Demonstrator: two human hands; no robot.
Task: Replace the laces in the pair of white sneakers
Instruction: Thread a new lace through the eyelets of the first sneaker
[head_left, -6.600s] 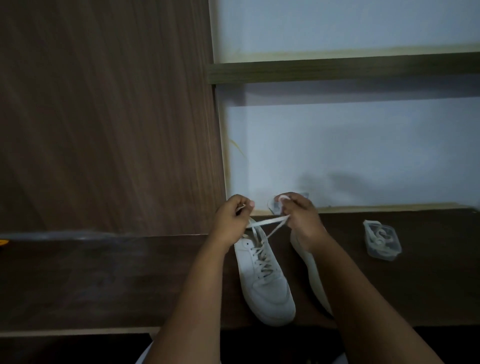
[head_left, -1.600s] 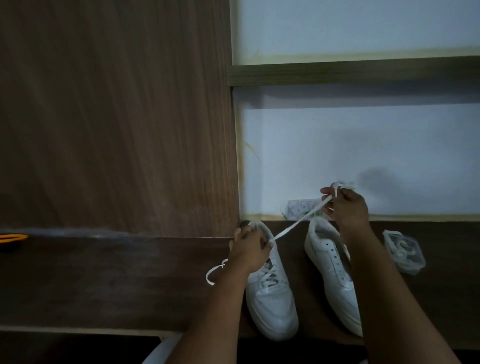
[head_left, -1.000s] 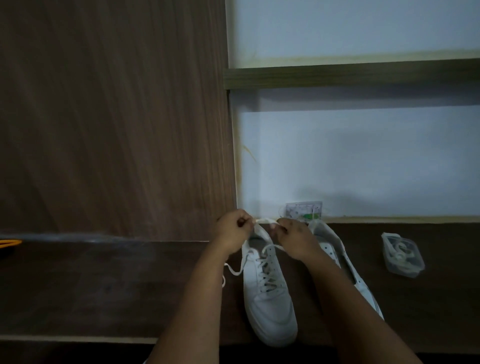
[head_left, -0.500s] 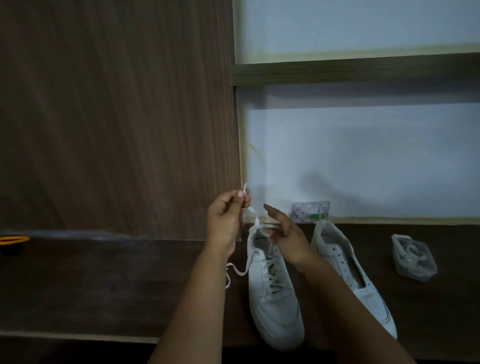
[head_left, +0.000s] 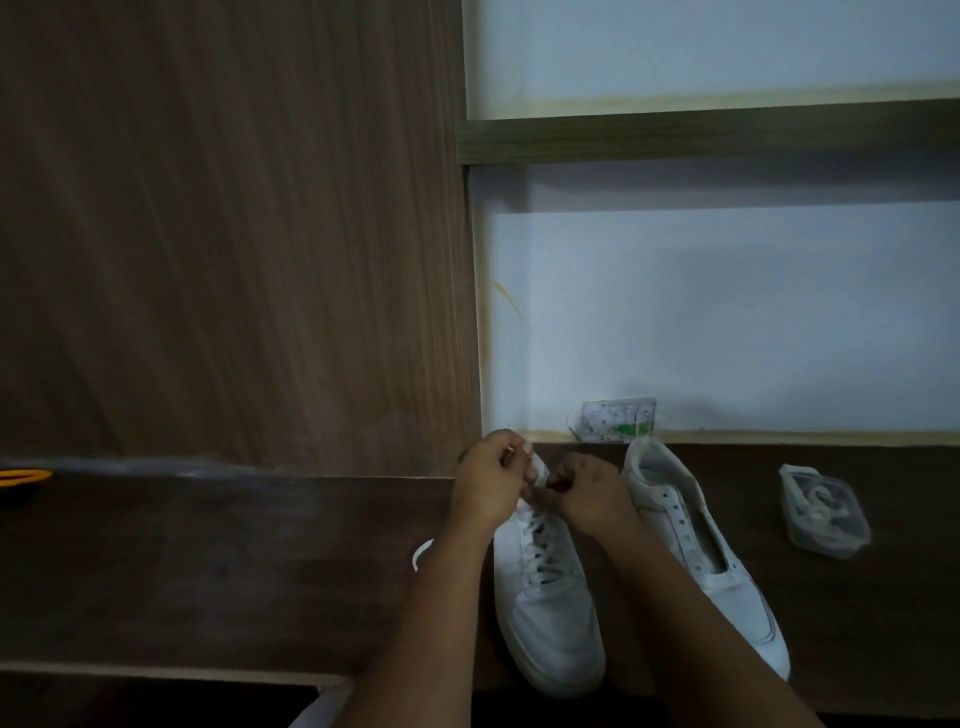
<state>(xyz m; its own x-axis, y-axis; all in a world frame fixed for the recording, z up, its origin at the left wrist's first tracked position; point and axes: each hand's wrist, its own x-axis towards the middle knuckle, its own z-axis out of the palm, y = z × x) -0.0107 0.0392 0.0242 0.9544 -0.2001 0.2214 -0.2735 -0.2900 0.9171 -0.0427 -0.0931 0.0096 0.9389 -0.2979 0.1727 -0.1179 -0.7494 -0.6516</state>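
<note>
A laced white sneaker (head_left: 545, 597) is lying at lower centre of the frame on a dark wooden desk (head_left: 208, 561), its white lace (head_left: 422, 553) trailing out to the left. The left hand (head_left: 488, 486) and right hand (head_left: 587, 491) are curling together over its top eyelets, pinching the lace. An unlaced sneaker (head_left: 696, 540) is sitting just right; a clear plastic packet (head_left: 823, 512) is lying farther right.

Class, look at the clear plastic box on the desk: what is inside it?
The clear box holds a coiled white lace. Whether anything lies under the coil cannot be seen.
</note>
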